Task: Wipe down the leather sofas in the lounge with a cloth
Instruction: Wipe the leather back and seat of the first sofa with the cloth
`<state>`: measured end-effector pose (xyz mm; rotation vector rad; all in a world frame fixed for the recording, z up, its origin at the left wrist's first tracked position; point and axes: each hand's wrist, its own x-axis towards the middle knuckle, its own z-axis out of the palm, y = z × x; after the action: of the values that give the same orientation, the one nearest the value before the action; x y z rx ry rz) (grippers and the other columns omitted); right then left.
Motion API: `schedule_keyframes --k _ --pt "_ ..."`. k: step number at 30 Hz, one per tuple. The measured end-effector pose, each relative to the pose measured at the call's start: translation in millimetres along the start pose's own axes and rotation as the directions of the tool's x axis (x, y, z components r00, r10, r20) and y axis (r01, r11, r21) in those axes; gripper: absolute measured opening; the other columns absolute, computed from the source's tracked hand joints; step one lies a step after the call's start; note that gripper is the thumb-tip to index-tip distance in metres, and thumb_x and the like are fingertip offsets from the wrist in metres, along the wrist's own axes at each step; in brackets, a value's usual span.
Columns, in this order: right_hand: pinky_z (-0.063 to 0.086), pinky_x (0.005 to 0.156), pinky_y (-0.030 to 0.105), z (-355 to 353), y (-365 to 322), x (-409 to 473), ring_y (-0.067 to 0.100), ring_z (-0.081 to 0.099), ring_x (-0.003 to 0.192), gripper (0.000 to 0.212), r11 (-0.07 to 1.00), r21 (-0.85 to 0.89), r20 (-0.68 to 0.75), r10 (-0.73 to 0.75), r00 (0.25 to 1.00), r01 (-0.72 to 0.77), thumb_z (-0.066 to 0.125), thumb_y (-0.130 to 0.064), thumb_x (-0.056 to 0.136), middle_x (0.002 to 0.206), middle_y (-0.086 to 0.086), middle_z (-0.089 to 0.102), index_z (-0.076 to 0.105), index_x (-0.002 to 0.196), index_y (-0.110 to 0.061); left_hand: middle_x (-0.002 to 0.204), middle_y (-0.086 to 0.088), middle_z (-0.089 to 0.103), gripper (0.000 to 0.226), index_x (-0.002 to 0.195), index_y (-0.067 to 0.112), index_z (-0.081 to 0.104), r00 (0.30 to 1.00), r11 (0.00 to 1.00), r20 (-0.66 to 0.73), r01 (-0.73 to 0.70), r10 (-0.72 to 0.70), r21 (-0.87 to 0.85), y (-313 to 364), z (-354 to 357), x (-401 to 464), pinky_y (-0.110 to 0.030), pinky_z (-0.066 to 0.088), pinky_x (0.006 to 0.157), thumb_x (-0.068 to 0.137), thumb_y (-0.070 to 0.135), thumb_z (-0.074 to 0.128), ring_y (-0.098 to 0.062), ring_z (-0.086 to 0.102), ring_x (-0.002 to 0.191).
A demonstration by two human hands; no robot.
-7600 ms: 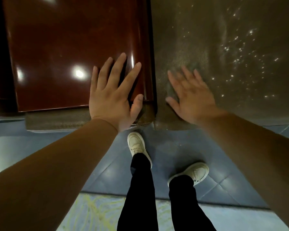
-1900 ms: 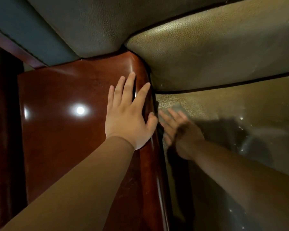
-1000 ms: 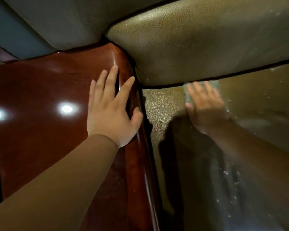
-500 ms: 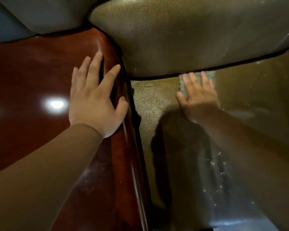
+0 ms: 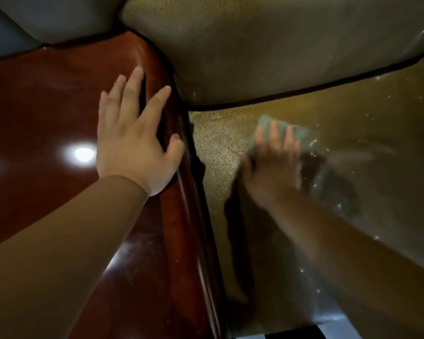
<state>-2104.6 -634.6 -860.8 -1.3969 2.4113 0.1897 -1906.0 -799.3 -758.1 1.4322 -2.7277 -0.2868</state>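
Note:
The olive-brown leather sofa seat (image 5: 377,143) fills the right half of the view, with its back cushion (image 5: 267,50) above it. My right hand (image 5: 272,165) presses a small grey-blue cloth (image 5: 263,123) flat onto the seat near the back seam; the hand is motion-blurred and the cloth shows only past my fingertips. My left hand (image 5: 135,140) lies flat with fingers spread on the glossy reddish-brown armrest (image 5: 47,113) to the left of the seat, holding nothing. Bright wet specks dot the seat to the right of the cloth.
A second grey-green cushion (image 5: 66,18) sits at the top left behind the armrest. The armrest's rounded edge (image 5: 194,228) runs down between both hands. A strip of blue-grey floor (image 5: 335,326) shows at the bottom right, below the seat's front edge.
My right hand has slid with the cloth from the back seam towards the seat's front. My left hand has stayed planted on the armrest. The view has shifted slightly.

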Motion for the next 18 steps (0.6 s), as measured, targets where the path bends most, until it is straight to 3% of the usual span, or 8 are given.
schedule_keyframes --k 3,5,6,9,11,13,16,18 --pt "-0.007 0.126 0.059 27 -44 -47 0.041 -0.033 0.153 0.081 0.894 -0.092 0.181 -0.419 0.89 0.439 0.008 -0.065 0.1 0.171 0.012 -0.027 -0.02 0.163 -0.022 0.176 -0.009 0.016 0.078 0.161 0.029 0.041 1.0 1.0 -0.016 0.002 -0.002 -0.001 0 1 -2 -0.053 0.006 0.132 0.088 0.052 0.05 -0.034 0.012 0.161" --pt "-0.003 0.127 0.058 28 -32 -44 0.04 -0.027 0.156 0.079 0.713 -0.155 0.276 -0.633 0.723 0.684 -0.004 -0.064 0.095 0.172 0.009 -0.022 -0.013 0.162 -0.022 0.176 -0.009 0.017 0.076 0.161 0.03 0.04 0.999 1.0 -0.031 -0.012 0.012 0.003 -4 4 -3 -0.054 0.006 0.132 0.089 0.054 0.049 -0.034 0.012 0.161" --pt "0.004 0.127 0.06 24 -18 -34 0.041 -0.015 0.159 0.079 0.669 -0.191 0.239 -0.677 0.696 0.718 0.004 -0.062 0.098 0.175 0.01 -0.012 -0.008 0.164 -0.021 0.176 -0.009 0.016 0.076 0.161 0.031 0.039 0.999 1.0 -0.031 -0.018 0.018 0.009 -6 6 -4 -0.054 0.006 0.132 0.09 0.055 0.049 -0.034 0.012 0.161" --pt "0.027 0.123 0.062 10 28 -9 0.042 0.022 0.155 0.068 0.879 -0.14 -0.08 -0.47 0.879 0.457 0.049 -0.041 0.103 0.168 0.015 0.03 0.029 0.162 -0.016 0.176 -0.008 0.016 0.075 0.161 0.032 0.038 0.999 1.0 -0.035 -0.018 0.018 0.018 -8 9 -2 -0.054 0.007 0.132 0.091 0.058 0.048 -0.034 0.011 0.162" --pt "0.028 0.121 0.066 4 39 -12 0.046 0.025 0.153 0.062 0.98 -0.08 -0.201 -0.194 0.96 0.181 0.048 -0.037 0.105 0.166 0.021 0.033 0.037 0.159 -0.01 0.175 -0.008 0.018 0.074 0.161 0.032 0.04 0.999 1.0 -0.044 -0.01 0.011 0.013 -7 8 -3 -0.053 0.007 0.132 0.092 0.057 0.048 -0.034 0.012 0.162" --pt "0.017 0.125 0.064 12 17 -34 0.049 0.016 0.156 0.069 1.0 -0.006 -0.18 -0.015 0.984 0.014 0.035 -0.048 0.107 0.171 0.02 0.02 0.025 0.165 -0.012 0.176 -0.007 0.018 0.072 0.161 0.032 0.041 0.999 1.0 -0.051 0.003 -0.003 0.009 -4 5 -6 -0.052 0.007 0.132 0.093 0.055 0.046 -0.032 0.012 0.162" --pt "0.007 0.128 0.062 34 -28 -87 0.047 -0.008 0.158 0.084 0.96 -0.08 0.052 -0.265 0.963 0.268 0.045 -0.049 0.101 0.175 0.015 -0.004 0.003 0.167 -0.021 0.177 -0.006 0.014 0.071 0.163 0.032 0.037 1.0 1.0 -0.013 0.004 -0.004 0.027 -1 -1 -10 -0.05 0.006 0.133 0.096 0.052 0.043 -0.03 0.01 0.163" --pt "0.004 0.128 0.06 41 -23 -109 0.04 -0.019 0.158 0.079 0.812 -0.169 0.206 -0.524 0.826 0.558 0.031 -0.049 0.099 0.174 0.01 -0.017 -0.001 0.167 -0.024 0.178 -0.008 0.009 0.073 0.165 0.031 0.033 0.998 0.999 0.043 0.039 -0.04 0.012 6 -5 -18 -0.051 0.006 0.132 0.096 0.049 0.047 -0.032 0.007 0.163"
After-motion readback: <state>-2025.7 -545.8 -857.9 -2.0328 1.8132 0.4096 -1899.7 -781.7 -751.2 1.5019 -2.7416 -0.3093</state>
